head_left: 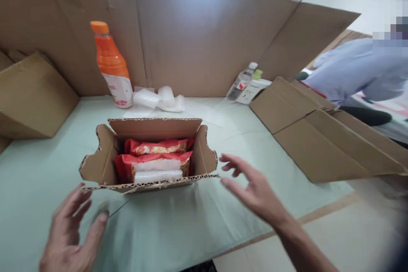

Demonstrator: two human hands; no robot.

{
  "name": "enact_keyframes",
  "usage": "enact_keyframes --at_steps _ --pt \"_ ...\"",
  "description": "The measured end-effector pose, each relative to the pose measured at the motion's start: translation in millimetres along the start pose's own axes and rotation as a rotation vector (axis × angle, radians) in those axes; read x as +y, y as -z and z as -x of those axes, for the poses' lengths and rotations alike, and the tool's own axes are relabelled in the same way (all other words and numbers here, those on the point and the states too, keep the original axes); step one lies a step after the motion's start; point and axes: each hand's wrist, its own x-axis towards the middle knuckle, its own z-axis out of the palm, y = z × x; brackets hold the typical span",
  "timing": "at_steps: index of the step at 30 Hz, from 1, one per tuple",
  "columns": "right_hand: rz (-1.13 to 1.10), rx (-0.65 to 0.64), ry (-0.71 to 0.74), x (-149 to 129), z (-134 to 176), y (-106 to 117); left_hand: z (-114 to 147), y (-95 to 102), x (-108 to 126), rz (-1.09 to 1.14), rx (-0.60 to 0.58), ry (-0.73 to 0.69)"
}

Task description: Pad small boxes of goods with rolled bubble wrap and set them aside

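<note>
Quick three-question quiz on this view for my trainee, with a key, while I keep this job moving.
1. True or false: the right hand is empty.
2. Which is closest to the orange-capped bottle? A) the white-capped bottle, B) the translucent plastic wrap, C) the right hand.
3. Fill in: the red packets sit inside the open ____.

Key: 1. True. 2. B. 3. Cardboard box.

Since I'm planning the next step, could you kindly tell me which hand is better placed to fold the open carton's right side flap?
Probably the right hand: it is empty and beside the right side flap, pointing toward it. The left hand is near the left front corner of the carton.
</note>
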Motion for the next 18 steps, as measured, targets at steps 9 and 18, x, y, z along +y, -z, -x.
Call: enact_keyframes --at_steps 9,18 --pt "-0.257 -0.061 -0.077 0.1 -36.3 -114.7 -25.8 -53.8 31.5 0.122 0.025 0.130" --pt "-0.005 0.208 -0.246 46.4 36.1 -44.8 2.9 -109.7 55.8 0.340 -0.344 0.127"
